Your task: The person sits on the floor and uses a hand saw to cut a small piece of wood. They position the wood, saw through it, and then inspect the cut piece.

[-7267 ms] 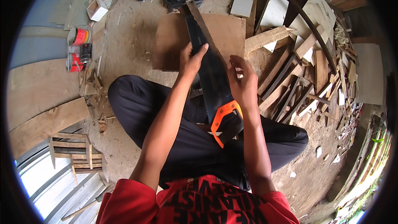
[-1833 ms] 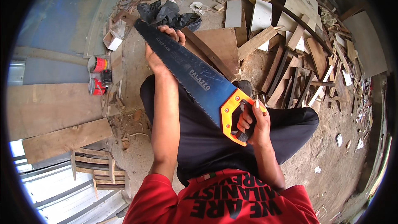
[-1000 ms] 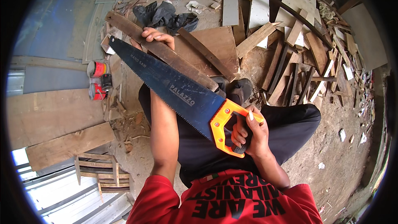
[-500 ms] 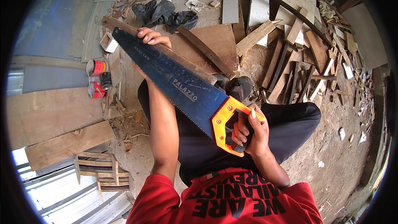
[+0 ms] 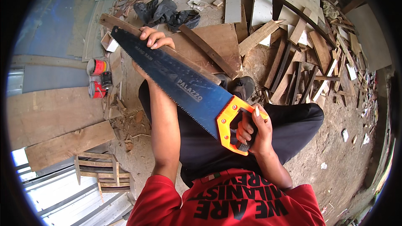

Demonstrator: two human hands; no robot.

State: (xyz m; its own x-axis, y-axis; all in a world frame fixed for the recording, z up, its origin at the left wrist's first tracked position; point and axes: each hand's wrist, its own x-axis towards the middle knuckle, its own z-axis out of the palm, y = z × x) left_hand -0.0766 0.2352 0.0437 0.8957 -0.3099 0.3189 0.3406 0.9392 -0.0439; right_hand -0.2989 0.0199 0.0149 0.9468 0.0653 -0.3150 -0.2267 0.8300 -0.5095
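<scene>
My right hand [image 5: 258, 133] is wrapped round the orange and black grip of a handsaw [image 5: 180, 86]. The saw's broad blue blade slants up to the left in front of me, its toothed edge facing my left forearm. Behind the blade lies a narrow wooden plank [image 5: 193, 69], mostly covered by it, with its far end showing beyond the saw's tip. My left hand [image 5: 155, 37] grips this plank, fingers bent over its far edge near the tip. The blade hides the left palm, and I cannot tell whether blade and plank touch.
Past my hands are a black plastic bag [image 5: 161, 13], a flat board [image 5: 217, 44] and a dark batten [image 5: 208, 52]. Scrap wood [image 5: 293, 67] is heaped at the far right. On the left stand several tins [image 5: 97, 67] and a slatted wooden piece [image 5: 102, 171].
The saw has shifted very slightly, its handle a little up and right. The plank's far end has edged left, and my left fingers sit slightly differently on it.
</scene>
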